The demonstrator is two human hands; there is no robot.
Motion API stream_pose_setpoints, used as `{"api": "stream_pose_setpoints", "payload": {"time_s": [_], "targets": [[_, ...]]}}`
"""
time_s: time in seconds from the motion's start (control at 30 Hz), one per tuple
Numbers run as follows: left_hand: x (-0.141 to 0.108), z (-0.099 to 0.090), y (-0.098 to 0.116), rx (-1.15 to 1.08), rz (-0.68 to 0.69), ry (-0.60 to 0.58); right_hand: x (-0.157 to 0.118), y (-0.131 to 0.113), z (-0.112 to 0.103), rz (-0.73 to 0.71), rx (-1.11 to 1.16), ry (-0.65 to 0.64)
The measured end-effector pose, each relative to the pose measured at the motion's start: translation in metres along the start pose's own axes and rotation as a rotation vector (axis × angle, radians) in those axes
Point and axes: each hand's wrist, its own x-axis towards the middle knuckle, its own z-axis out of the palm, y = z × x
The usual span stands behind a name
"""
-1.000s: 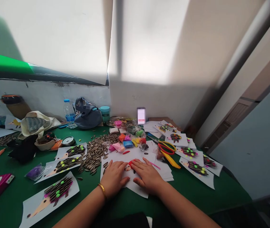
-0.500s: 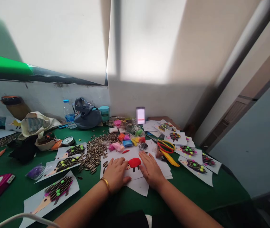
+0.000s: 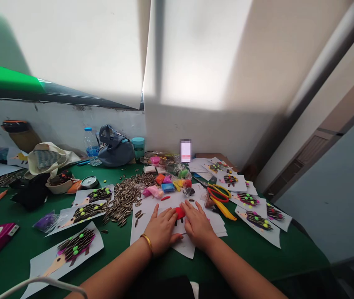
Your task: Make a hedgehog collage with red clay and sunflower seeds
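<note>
A red clay shape (image 3: 180, 213) with small dark legs lies on white paper (image 3: 146, 207) in front of me. My left hand (image 3: 162, 229) rests flat at its left side, fingers extended, the fingertips touching its edge and covering part of it. On its right, my right hand (image 3: 198, 223) lies with fingers stretched out, fingertips at the red clay's edge. A small red clay strip (image 3: 165, 198) and a few sunflower seeds (image 3: 138, 214) are on the same paper. Packets of coloured clay (image 3: 168, 187) sit just beyond.
A seed pile (image 3: 127, 197) and hedgehog pictures (image 3: 74, 249) lie to the left. Red-handled scissors (image 3: 219, 193), a yellow-handled tool (image 3: 225, 209) and more pictures (image 3: 258, 220) are at right. A phone (image 3: 185, 151), bag (image 3: 114, 149) and bottle (image 3: 91, 149) stand along the wall.
My left hand has moved right, over the left part of the red clay shape. My right hand has shifted only slightly. The view has moved a little.
</note>
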Motion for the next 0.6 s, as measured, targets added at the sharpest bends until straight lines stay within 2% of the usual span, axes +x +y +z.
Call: {"api": "stream_pose_setpoints", "payload": {"time_s": [0.13, 0.23, 0.33, 0.43, 0.6], "targets": [[0.000, 0.000, 0.001, -0.011, -0.004, 0.027, 0.000, -0.002, 0.001, -0.019, 0.016, -0.047], [0.000, -0.002, 0.003, -0.021, -0.014, 0.048, 0.000, -0.002, 0.001, -0.026, 0.029, -0.031], [0.001, -0.005, 0.004, -0.059, -0.040, 0.078, -0.002, 0.001, 0.002, -0.012, 0.020, 0.052], [0.003, -0.007, 0.001, -0.093, -0.068, 0.134, -0.003, 0.005, 0.002, 0.089, -0.013, 0.159], [0.007, -0.010, -0.012, 0.018, -0.259, 0.227, -0.003, 0.004, 0.001, 0.194, -0.032, 0.158]]}}
